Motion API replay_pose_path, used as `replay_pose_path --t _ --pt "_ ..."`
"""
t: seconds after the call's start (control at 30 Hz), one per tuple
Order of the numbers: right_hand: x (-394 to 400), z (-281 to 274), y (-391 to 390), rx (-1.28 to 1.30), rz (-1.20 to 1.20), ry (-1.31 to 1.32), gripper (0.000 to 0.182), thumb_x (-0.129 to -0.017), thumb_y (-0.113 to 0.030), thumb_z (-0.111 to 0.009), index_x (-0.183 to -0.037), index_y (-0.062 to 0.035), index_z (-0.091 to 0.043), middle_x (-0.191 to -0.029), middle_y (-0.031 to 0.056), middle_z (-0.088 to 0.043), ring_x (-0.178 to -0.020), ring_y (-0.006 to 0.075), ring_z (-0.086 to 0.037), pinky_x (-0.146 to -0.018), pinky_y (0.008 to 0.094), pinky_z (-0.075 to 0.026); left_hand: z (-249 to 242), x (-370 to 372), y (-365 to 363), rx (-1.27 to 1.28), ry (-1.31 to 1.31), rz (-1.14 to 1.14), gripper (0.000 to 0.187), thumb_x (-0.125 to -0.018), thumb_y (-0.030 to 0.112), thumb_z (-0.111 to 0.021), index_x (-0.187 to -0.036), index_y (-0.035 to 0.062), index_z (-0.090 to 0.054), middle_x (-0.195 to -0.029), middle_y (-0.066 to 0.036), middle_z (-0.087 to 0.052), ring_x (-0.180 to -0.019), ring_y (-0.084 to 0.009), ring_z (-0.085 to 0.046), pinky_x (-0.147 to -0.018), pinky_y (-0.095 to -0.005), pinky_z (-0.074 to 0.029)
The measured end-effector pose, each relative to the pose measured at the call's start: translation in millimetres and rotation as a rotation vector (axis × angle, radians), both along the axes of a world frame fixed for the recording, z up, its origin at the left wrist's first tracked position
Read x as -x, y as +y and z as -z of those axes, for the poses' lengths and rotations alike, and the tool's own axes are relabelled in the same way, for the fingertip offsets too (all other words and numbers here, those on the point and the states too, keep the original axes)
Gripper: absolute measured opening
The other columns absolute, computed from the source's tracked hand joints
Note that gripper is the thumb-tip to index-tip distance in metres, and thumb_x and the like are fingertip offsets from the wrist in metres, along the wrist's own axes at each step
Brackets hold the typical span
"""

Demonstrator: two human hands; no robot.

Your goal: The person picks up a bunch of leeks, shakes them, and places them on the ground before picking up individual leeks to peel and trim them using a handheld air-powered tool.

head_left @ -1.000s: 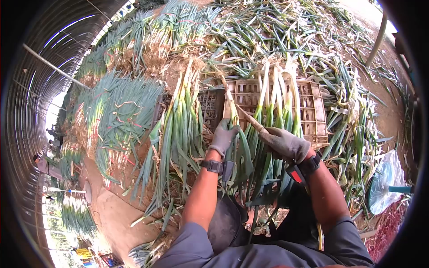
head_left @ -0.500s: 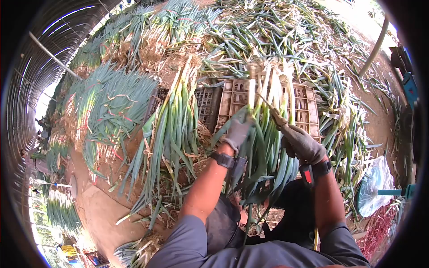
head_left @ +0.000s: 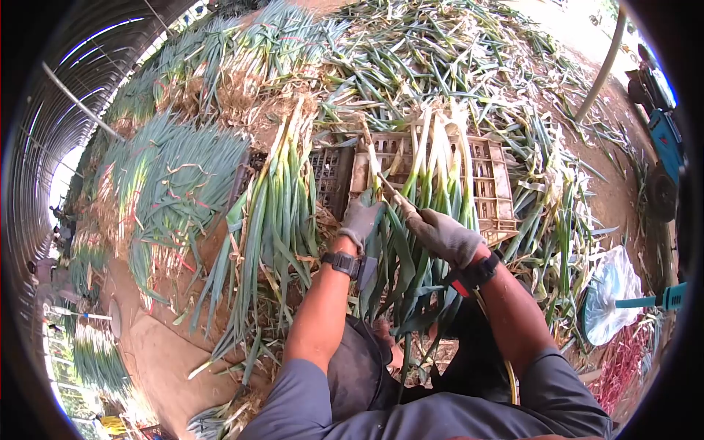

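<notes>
1. Both the left hand (head_left: 361, 222) and the right hand (head_left: 447, 236) wear grey knit cloth gloves, matt and soil-stained.
2. The green onion stalk (head_left: 375, 172) in their grip looks smooth and waxy, pale at the shank, with dry papery skin.
3. The crate (head_left: 501, 192) is tan moulded plastic, dull and dusty.
4. The wrist strap (head_left: 342, 262) is matt black.
5. The plastic bag (head_left: 610, 293) is thin, glossy film.

Your gloved left hand (head_left: 361, 220) grips a green onion (head_left: 372, 170) by its stalk, its white end pointing away over the tan plastic crate (head_left: 499, 192). Your gloved right hand (head_left: 446, 235) pinches a strip of its outer skin. More peeled onions (head_left: 440, 158) lie across the crate.
</notes>
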State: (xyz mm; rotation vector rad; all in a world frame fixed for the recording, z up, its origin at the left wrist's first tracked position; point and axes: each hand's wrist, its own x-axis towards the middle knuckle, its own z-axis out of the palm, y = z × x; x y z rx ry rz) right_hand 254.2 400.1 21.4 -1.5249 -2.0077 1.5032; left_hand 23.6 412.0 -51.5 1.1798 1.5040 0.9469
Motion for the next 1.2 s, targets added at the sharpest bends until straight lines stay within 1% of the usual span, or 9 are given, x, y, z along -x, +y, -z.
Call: replay_pose_path --t 0.2,0.27,0.33,0.7,0.77,0.87,0.97,1.07,1.2 --pt "15 -5 27 -0.066 -0.022 -0.092 0.064 -0.106 -0.057 -0.046 -0.109 0.0043 -0.063 -0.075 0.0103 -0.062 -0.065 0.0241 -0.062 -0.06 0.0405 -0.05 26 2 -16 -0.044 0.228 0.009 0.054 -0.098 0.017 -0.064 -0.149 0.0042 -0.054 -0.119 -0.01 -0.071 -0.102 -0.0169 -0.065 -0.092 -0.0341 -0.053" --pt "19 12 38 -0.113 -0.016 -0.099 0.064 -0.105 -0.057 -0.046 -0.109 0.0044 -0.063 -0.074 0.01 -0.062 -0.065 0.0238 -0.062 -0.06 0.0408 -0.05 42 7 -21 -0.105 0.186 0.054 0.055 -0.095 0.022 -0.069 -0.146 0.0066 -0.055 -0.125 -0.019 -0.07 -0.111 -0.0291 -0.067 -0.097 -0.0376 -0.052" --pt "25 2 40 -0.046 -0.004 -0.105 0.063 -0.105 -0.057 -0.046 -0.109 0.0038 -0.063 -0.073 0.0086 -0.061 -0.064 0.023 -0.062 -0.059 0.0412 -0.05 19 1 -35 -0.017 0.303 0.088 0.048 -0.098 0.023 -0.067 -0.141 0.0016 -0.06 -0.12 -0.013 -0.071 -0.105 -0.0179 -0.065 -0.096 -0.0335 -0.05" --pt "47 -6 46 -0.107 0.082 -0.093 0.072 -0.102 -0.061 -0.042 -0.108 0.0068 -0.065 -0.079 0.018 -0.068 -0.066 0.0304 -0.067 -0.068 0.0448 -0.055 21 -1 -75 0.033 -0.181 0.07 0.042 -0.101 0.023 -0.065 -0.137 0.0033 -0.062 -0.116 -0.007 -0.07 -0.099 -0.0129 -0.063 -0.087 -0.0305 -0.052" --pt "47 13 55 -0.099 0.098 -0.111 0.074 -0.102 -0.063 -0.042 -0.11 0.007 -0.065 -0.082 0.0192 -0.069 -0.068 0.0311 -0.068 -0.069 0.0439 -0.055 17 5 -73 0.082 -0.164 0.123 0.049 -0.1 0.02 -0.067 -0.145 0.0035 -0.057 -0.126 -0.006 -0.068 -0.109 -0.0137 -0.062 -0.097 -0.0304 -0.05" --pt "49 22 60 -0.057 0.051 -0.148 0.072 -0.104 -0.061 -0.034 -0.125 0.001 -0.065 -0.097 0.0296 -0.072 -0.098 0.0431 -0.072 -0.088 0.0464 -0.055 17 4 -75 0.079 -0.187 0.108 0.043 -0.101 0.021 -0.065 -0.139 0.0031 -0.06 -0.119 -0.006 -0.069 -0.104 -0.0138 -0.062 -0.093 -0.0297 -0.05" --pt "52 27 62 -0.074 0.147 -0.089 0.072 -0.103 -0.061 -0.035 -0.125 0.0007 -0.065 -0.102 0.0317 -0.072 -0.104 0.0475 -0.07 -0.093 0.0471 -0.053 21 3 -78 0.059 -0.255 0.098 0.037 -0.101 0.021 -0.063 -0.134 0.0029 -0.062 -0.113 -0.006 -0.069 -0.099 -0.0132 -0.062 -0.088 -0.0291 -0.051" --pt "47 42 69 -0.231 0.177 -0.102 0.07 -0.103 -0.059 -0.043 -0.115 0.0069 -0.063 -0.086 0.022 -0.069 -0.072 0.0324 -0.069 -0.068 0.0435 -0.055 14 -3 -80 0.009 -0.247 0.09 0.036 -0.102 0.018 -0.062 -0.135 0.0031 -0.062 -0.115 -0.005 -0.069 -0.099 -0.0125 -0.062 -0.089 -0.0285 -0.051" --pt "24 28 59 -0.237 0.199 -0.023 0.066 -0.104 -0.059 -0.046 -0.114 0.0042 -0.063 -0.081 0.0153 -0.065 -0.065 0.0251 -0.064 -0.06 0.0399 -0.052 16 -8 -74 -0.02 -0.204 0.092 0.037 -0.102 0.015 -0.062 -0.137 0.0034 -0.062 -0.116 -0.002 -0.069 -0.1 -0.011 -0.062 -0.089 -0.0276 -0.05"
